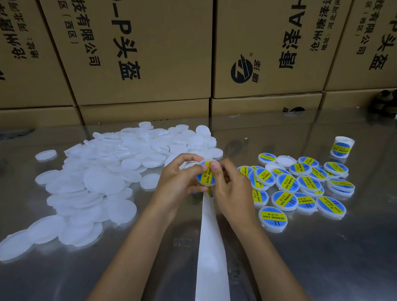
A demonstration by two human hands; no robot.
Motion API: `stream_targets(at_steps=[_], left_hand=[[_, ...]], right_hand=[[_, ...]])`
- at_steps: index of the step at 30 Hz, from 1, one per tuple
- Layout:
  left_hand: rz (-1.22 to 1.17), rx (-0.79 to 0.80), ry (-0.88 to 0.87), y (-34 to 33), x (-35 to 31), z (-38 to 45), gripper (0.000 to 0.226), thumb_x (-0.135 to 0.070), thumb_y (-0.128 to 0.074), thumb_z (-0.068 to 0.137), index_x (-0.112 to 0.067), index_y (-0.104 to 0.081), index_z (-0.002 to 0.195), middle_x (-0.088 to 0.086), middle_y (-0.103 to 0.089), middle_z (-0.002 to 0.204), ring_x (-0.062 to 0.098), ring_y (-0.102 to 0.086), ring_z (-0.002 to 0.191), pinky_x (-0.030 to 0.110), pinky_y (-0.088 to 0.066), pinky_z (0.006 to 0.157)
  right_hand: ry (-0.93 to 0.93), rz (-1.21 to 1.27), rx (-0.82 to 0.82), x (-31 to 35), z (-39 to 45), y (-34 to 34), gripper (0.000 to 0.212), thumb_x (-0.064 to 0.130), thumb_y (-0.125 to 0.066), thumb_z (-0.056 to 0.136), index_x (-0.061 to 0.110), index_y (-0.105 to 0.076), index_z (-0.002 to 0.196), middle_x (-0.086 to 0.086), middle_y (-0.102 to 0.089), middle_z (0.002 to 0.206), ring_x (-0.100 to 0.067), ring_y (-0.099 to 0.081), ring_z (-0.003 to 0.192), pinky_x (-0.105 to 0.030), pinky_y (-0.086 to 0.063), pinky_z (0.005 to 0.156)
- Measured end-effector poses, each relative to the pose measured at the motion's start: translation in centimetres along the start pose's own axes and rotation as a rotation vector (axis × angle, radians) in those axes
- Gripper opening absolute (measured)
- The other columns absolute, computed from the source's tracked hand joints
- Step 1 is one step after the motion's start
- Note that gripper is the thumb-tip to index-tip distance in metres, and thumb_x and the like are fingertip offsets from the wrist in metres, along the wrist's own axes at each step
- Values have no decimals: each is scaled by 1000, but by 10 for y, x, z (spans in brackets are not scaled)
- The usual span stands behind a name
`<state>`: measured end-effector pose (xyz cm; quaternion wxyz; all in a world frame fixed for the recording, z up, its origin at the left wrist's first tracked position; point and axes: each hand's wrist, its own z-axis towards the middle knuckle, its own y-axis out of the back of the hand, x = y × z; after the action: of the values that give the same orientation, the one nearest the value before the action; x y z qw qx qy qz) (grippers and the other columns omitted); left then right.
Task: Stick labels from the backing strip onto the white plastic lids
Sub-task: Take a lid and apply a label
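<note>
Shiny steel desk [325, 260], wall of brown cardboard cartons [140, 55] with black Chinese print behind it, dark blurred object [390, 100] at far right

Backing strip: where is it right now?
Head view, centre: the white backing strip hangs from under the lid held in both hands, running down between the forearms to the bottom edge.

- My left hand [180, 179] and right hand [231, 191] pinch a labelled lid [206, 173] above the backing strip [211, 254].
- Left of the strip: plain white lids [104, 180].
- Right of it: labelled lids [306, 188].
</note>
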<state>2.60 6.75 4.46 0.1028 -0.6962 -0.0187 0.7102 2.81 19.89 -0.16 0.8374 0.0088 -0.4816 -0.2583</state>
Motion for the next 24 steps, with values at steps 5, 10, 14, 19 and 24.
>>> stream_targets(at_steps=[5, 10, 14, 19, 24], left_hand=[[206, -19, -50, 6, 0, 3, 17, -11, -75, 87, -13, -58, 89, 17, -74, 83, 27, -65, 68, 40, -59, 73], [-67, -17, -72, 6, 4, 3, 37, 5, -66, 90, -16, -62, 120, 15, -76, 95, 25, -74, 75, 29, -62, 73], [-74, -14, -99, 4, 4, 3, 38, 4, -66, 90, -18, -69, 121, 13, -76, 105, 26, -75, 95, 31, -62, 77], [23, 11, -143, 5, 1, 1, 39, 2, -72, 87, -22, -72, 118, 8, -76, 103, 28, -76, 87, 27, -61, 72], [135, 77, -150, -1, 1, -2, 46, 5, -80, 79, -18, -64, 116, 5, -77, 91, 23, -75, 78, 24, -58, 66]], right_hand=[[-17, 69, 3, 0, 2, 0, 34, 31, -44, 105, 6, -61, 89, -9, -59, 71, -20, -53, 66, -42, -45, 63], [-114, 185, 113, 0, 2, -2, 28, 57, -56, 93, 29, -62, 95, 13, -65, 74, 0, -59, 67, -12, -44, 59], [-45, 2, 94, -5, 0, -5, 31, 67, -53, 88, 36, -57, 94, 19, -66, 78, -4, -63, 73, -22, -49, 62], [-27, -163, 20, -8, -1, -1, 30, 68, -38, 94, 46, -48, 75, 23, -60, 70, -1, -56, 67, -18, -33, 53], [-67, -211, -106, -12, 4, 0, 50, 54, -34, 102, 19, -54, 72, 3, -54, 58, -20, -53, 61, -32, -36, 52]])
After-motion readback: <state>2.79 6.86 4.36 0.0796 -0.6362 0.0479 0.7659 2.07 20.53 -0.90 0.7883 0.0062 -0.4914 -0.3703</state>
